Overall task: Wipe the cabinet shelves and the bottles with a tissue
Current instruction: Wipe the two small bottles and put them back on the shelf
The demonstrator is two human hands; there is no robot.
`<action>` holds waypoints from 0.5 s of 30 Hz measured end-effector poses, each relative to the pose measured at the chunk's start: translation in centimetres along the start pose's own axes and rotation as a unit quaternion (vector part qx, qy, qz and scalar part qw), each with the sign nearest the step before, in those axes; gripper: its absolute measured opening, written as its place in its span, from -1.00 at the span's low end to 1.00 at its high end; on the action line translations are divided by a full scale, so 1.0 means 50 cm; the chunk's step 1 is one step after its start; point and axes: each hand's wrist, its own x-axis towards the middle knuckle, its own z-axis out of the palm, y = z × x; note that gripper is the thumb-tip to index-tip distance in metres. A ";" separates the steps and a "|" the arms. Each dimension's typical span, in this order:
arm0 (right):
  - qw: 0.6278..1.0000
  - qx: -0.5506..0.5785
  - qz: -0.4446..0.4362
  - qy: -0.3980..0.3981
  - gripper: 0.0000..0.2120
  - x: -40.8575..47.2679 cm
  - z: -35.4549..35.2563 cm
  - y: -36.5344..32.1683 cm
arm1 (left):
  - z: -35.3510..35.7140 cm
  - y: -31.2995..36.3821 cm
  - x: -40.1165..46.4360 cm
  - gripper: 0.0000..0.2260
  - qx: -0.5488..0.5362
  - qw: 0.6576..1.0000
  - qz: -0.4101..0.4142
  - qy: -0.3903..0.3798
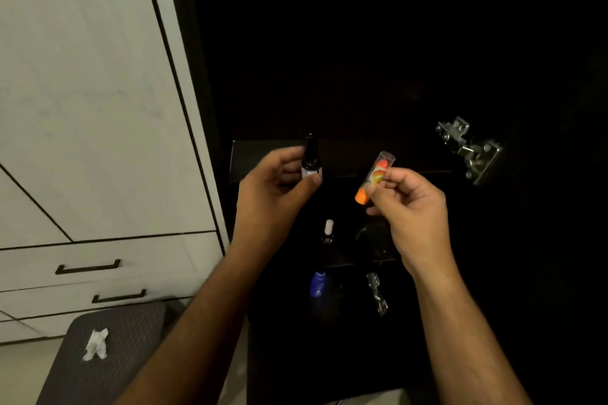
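The left hand [276,184] curls round a small black dropper bottle [311,159], held upright; the right hand [406,204] pinches an orange-capped clear tube [375,179], tilted toward one o'clock. Both are before the dark cabinet shelf [411,158]. The crumpled tissue [95,344] lies on a grey mat [131,332] at seven o'clock, out of reach: with both hands full, either bottle may slip while fetching it

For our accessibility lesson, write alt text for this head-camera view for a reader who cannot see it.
In front of a dark open cabinet, a person's left hand holds a small black bottle upright while the right hand pinches a tilted clear tube with an orange cap. A crumpled tissue lies on a grey mat at lower left.
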 end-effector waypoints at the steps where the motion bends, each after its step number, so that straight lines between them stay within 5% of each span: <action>1: 1.000 -0.003 -0.009 -0.003 -0.86 0.024 -0.003 -0.004 | 0.009 0.002 0.021 -0.70 0.036 0.999 0.023 0.002; 6: 0.997 -0.052 -0.050 -0.011 -0.86 0.131 -0.005 -0.015 | 0.045 0.004 0.119 -0.79 0.286 0.953 0.080 0.052; 10: 0.987 -0.146 -0.067 -0.020 -0.89 0.192 0.008 -0.004 | 0.062 -0.009 0.168 -0.91 0.329 0.944 0.012 0.028; 15: 0.975 -0.211 -0.070 -0.024 -0.93 0.229 0.020 0.022 | 0.076 -0.031 0.188 -0.79 0.371 0.928 -0.032 0.006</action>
